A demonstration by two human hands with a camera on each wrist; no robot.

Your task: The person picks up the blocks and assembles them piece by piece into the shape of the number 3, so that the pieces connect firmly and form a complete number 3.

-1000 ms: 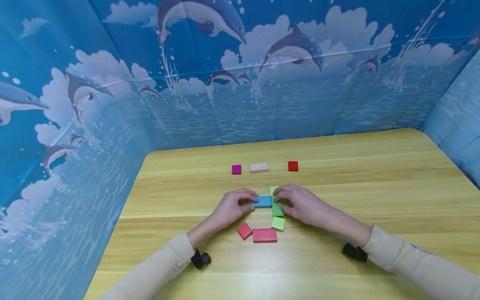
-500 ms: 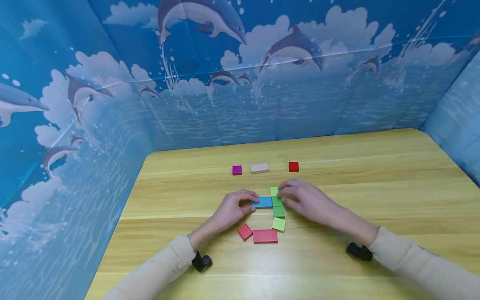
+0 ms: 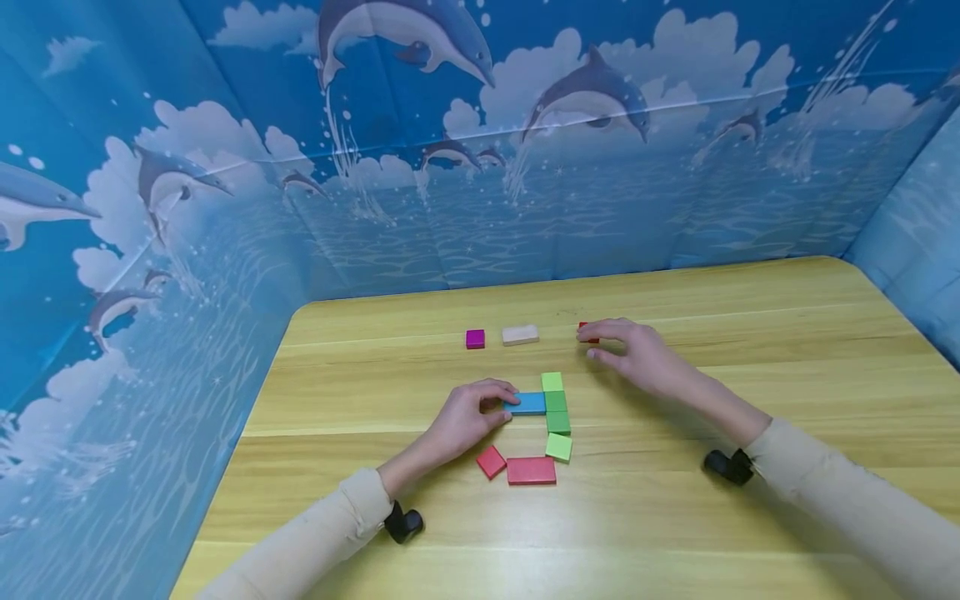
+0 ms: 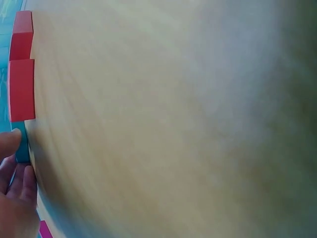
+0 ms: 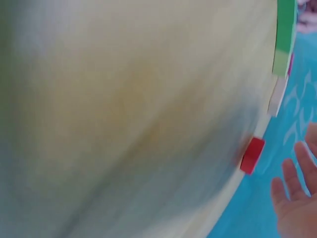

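Note:
My left hand [image 3: 468, 417] pinches the left end of a flat blue block [image 3: 529, 404], thumb on the near side and index finger at the far side. In the left wrist view the thumb lies against the blue block [image 4: 21, 145]. A column of green blocks [image 3: 557, 411] adjoins the blue block's right end, and a light green block [image 3: 558, 447] sits just below it, slightly turned. My right hand [image 3: 637, 354] reaches over the small red block [image 3: 583, 327], partly covering it. The right wrist view shows its fingers spread, with a gap to the red block [image 5: 252, 155].
Closer to me lie a red rectangular block [image 3: 531, 471] and a tilted red square block [image 3: 491, 462]. Along the back are a magenta block [image 3: 475, 339] and a pale pink block [image 3: 521, 335]. A dolphin-print curtain [image 3: 525, 225] hangs behind the wooden table [image 3: 750, 375].
My right hand has left the green column and moved away and slightly right to the small red block. My left hand stays on the blue block.

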